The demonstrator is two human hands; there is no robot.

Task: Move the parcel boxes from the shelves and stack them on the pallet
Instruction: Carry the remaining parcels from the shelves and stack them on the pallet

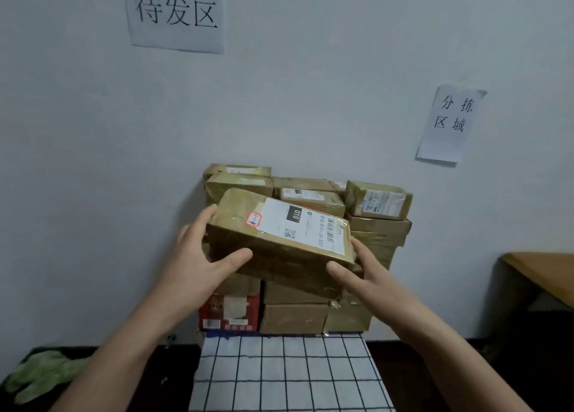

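I hold a taped brown parcel box (267, 256) with a white shipping label in front of the stack, tilted down to the right. My left hand (198, 256) grips its left end, thumb on the front face. My right hand (363, 275) grips the lower right corner, thumb under the front edge. Behind it a stack of parcel boxes (379, 225) stands against the wall on a white cloth with a dark grid (279, 374). A red printed box (230, 313) sits at the stack's bottom left.
Two paper signs hang on the wall, one at the upper left (175, 13) and one at the right (450, 122). A wooden table corner (543, 271) juts in at the right. A green glove (40, 371) lies on the dark floor at the lower left.
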